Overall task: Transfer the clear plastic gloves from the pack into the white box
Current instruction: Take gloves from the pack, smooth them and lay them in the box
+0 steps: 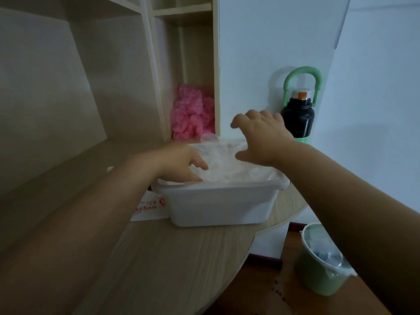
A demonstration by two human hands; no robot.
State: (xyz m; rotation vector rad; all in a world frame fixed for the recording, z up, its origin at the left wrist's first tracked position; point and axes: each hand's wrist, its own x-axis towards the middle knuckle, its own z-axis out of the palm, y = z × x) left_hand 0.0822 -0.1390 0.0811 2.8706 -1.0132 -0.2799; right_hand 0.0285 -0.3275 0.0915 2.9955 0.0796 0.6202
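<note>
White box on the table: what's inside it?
A crumpled heap of clear plastic gloves fills the white box to its rim. The left hand rests on the heap; the right hand hovers open above. The gloves and opaque walls hide the bottom.

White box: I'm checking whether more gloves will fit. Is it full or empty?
Full: clear plastic gloves mound above the rim of the white box, and the left hand rests on top of the pile.
</note>
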